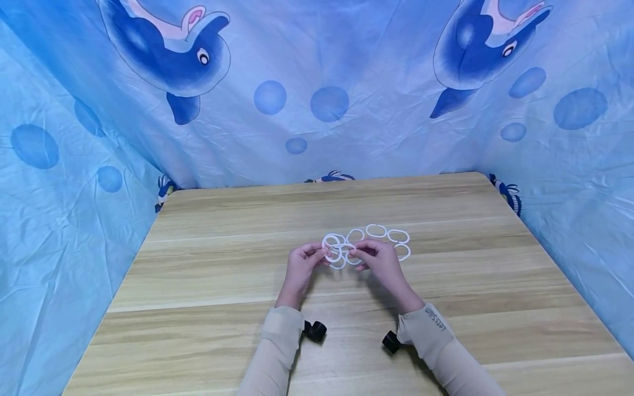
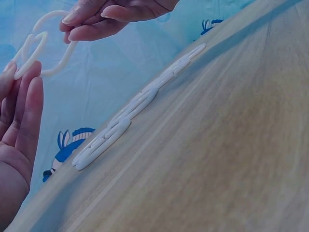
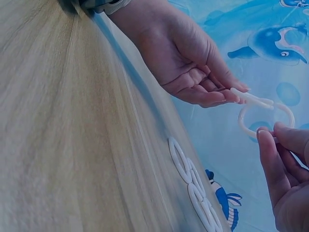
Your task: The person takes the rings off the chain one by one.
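Observation:
Both hands are raised over the wooden table, close together. My left hand (image 1: 299, 269) pinches a white plastic C-shaped link (image 2: 30, 62) between thumb and fingers. A second white link (image 3: 291, 116) is pinched by my right hand (image 1: 385, 265). The two links cross each other between the fingertips, and I cannot tell whether they are hooked together. Beneath and behind the hands, several more oval white links (image 1: 376, 225) lie flat on the table; some sit partly hidden behind the held links and the right hand.
The wooden table (image 1: 208, 275) has light grain and rounded far corners. Blue cloth (image 1: 317, 49) printed with dolphins and bubbles hangs behind and on both sides. A black wrist camera (image 1: 317, 331) is strapped at the left cuff, another black camera (image 1: 391, 342) at the right.

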A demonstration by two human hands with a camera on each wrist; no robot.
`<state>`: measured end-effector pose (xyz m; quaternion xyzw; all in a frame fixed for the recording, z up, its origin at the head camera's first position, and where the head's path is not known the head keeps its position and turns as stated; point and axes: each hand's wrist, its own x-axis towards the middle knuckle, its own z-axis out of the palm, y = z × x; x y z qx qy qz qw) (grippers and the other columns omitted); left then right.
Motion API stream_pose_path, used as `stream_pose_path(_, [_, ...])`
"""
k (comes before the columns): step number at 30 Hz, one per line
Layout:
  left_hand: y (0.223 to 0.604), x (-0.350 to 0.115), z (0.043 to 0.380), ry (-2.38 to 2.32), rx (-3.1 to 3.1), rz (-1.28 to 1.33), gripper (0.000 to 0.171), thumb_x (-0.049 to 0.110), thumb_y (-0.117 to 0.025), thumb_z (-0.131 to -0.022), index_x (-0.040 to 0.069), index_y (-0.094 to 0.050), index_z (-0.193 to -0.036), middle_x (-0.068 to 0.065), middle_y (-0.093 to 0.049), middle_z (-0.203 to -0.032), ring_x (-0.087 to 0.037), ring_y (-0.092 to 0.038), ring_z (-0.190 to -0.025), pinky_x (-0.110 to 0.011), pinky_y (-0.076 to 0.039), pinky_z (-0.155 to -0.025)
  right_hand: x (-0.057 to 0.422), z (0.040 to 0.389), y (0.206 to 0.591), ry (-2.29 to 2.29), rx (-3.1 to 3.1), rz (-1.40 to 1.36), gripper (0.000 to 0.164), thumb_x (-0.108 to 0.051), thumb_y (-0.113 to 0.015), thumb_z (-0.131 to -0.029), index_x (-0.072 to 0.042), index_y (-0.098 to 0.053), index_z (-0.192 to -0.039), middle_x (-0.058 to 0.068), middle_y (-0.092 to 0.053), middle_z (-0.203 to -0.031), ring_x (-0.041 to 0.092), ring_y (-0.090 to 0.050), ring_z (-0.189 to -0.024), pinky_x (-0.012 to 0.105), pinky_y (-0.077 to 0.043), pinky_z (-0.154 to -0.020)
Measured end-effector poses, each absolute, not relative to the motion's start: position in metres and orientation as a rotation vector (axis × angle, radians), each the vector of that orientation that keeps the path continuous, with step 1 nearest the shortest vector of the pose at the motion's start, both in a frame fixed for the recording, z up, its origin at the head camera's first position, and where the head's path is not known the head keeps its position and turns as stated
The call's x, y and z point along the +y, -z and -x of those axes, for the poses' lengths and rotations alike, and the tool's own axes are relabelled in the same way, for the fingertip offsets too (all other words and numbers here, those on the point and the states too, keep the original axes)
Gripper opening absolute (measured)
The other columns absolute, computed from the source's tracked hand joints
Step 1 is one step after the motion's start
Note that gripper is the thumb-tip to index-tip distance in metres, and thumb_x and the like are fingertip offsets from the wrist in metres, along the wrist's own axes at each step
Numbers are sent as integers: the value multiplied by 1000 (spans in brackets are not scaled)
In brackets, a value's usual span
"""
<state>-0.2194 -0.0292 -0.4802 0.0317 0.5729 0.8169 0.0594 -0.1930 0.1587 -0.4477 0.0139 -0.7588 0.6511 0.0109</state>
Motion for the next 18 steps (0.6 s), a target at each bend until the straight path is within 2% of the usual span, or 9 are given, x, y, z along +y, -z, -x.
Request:
stream_pose_path(5, [480, -30, 219, -2483, 1731, -100, 21, -12, -59, -87, -26, -54, -102, 4, -71, -70, -8, -66, -64, -20, -59, -62, 159, 193, 449, -2042, -2361, -58, 23, 2, -67, -87, 16, -63, -106, 29, -69, -98, 3, -68, -75, 33, -62, -64])
stream_pose_path(12, [479, -30, 218, -2482, 1722, -93, 24, -12, -59, -87, -28, -52, -104, 4, -71, -71, -8, -66, -64, -20, -59, -63, 159, 192, 450, -2023, -2371, -59, 23, 1, -67, -87, 15, -64, -105, 28, -69, -98, 12, -71, -78, 30, -62, -62])
stream_pose_path(18, [478, -30, 218, -2483, 1724, -80, 11, -13, -60, -86, -18, -61, -96, 2, -71, -71, -9, -67, -64, -21, -60, -63, 159, 192, 450, -2007, -2378, -62, 21, 1, -67, -87, 13, -66, -104, 29, -69, -98, 12, -71, -77, 31, -62, -61])
